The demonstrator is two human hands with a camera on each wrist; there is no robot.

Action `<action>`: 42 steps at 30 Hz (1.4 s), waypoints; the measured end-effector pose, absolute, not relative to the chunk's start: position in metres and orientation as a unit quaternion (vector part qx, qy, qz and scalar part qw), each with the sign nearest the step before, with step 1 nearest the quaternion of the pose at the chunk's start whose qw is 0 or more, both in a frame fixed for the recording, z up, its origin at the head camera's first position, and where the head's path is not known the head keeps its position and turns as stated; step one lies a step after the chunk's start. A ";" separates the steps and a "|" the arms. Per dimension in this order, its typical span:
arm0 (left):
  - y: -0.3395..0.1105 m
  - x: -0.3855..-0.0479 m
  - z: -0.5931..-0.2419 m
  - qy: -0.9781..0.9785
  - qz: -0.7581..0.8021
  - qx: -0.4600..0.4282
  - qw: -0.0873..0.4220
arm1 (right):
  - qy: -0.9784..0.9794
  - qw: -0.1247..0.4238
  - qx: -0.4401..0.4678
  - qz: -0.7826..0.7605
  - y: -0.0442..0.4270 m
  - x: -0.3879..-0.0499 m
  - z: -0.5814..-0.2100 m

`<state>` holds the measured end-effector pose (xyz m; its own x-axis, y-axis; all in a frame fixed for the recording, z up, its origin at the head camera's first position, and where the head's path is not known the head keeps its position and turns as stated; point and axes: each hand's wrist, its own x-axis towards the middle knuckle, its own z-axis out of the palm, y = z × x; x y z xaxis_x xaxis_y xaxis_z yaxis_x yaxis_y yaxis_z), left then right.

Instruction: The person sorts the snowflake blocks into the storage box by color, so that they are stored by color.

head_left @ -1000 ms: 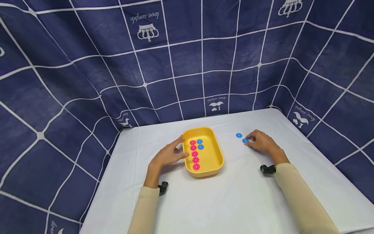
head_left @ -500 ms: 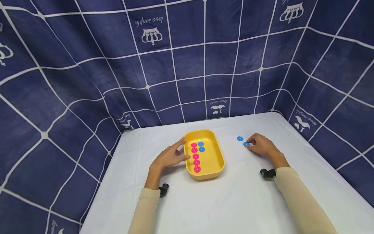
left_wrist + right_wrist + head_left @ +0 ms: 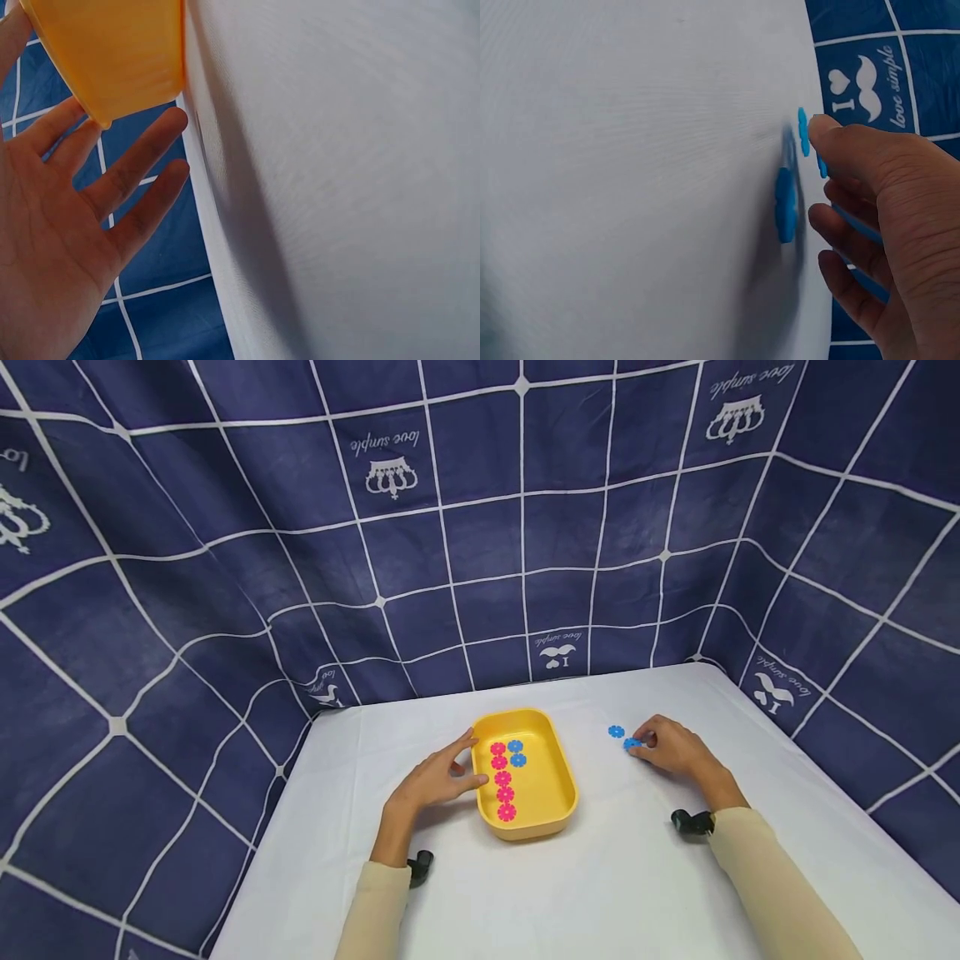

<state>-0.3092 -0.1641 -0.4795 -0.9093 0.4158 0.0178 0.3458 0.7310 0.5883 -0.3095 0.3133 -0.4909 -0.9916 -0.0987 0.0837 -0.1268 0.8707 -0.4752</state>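
In the head view, my left hand (image 3: 437, 777) rests at the left side of a yellow tray (image 3: 567, 777). Its fingers are spread and fairly straight, touching the rim, with some free of the tray (image 3: 127, 56) in the left wrist view. Inside the tray lie a line of several pink snowflake discs (image 3: 502, 778) and two blue ones (image 3: 515, 747). On the right, my right hand (image 3: 670, 746) pinches a blue snowflake disc (image 3: 823, 166), mostly hidden by the thumb. Two more blue discs lie on the cloth beside it, one nearer (image 3: 785, 205), one farther (image 3: 804, 131).
A white cloth (image 3: 540, 902) covers the table. Dark blue gridded curtains (image 3: 480, 543) stand behind it and along both sides. Each wrist carries a small black camera, such as the right one (image 3: 692, 822).
The head view has tilted slightly, so everything sits lower in the frame. My right fingers stay at the blue discs with small shifts; the left hand and tray keep their places.
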 end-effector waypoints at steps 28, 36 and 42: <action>-0.163 -0.307 -0.480 0.934 0.292 0.200 0.050 | -0.968 0.057 0.092 0.226 0.307 -0.302 -0.452; -0.164 -0.309 -0.479 0.932 0.291 0.210 0.050 | -0.969 0.069 0.087 0.223 0.306 -0.302 -0.437; -0.164 -0.309 -0.481 0.928 0.296 0.218 0.056 | -0.967 0.085 0.097 0.221 0.306 -0.301 -0.428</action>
